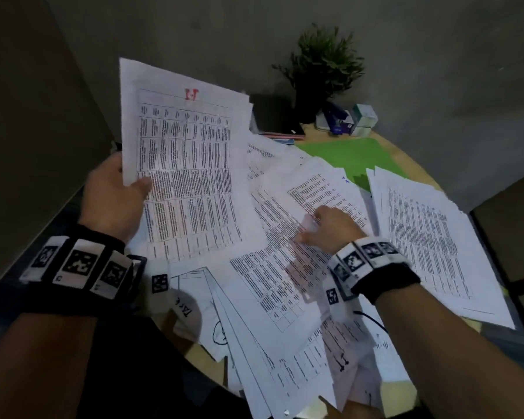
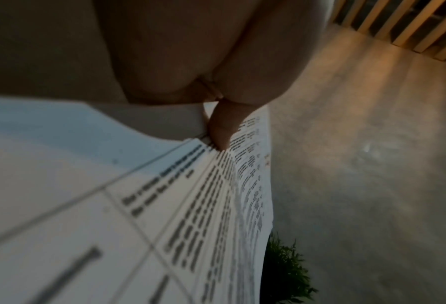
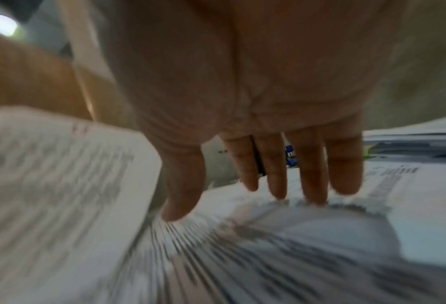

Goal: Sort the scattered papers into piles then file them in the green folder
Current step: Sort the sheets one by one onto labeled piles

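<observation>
My left hand holds up a small stack of printed table sheets marked in red at the top, thumb pinching the stack's left edge. My right hand reaches down with straight, spread fingers onto the scattered papers in the middle of the table; the fingertips touch a sheet. A neat pile of papers lies at the right. The green folder lies flat at the back, partly covered by sheets.
A potted plant, a dark notebook, a blue stapler and small boxes stand at the back of the round wooden table. More loose sheets fan toward the near edge.
</observation>
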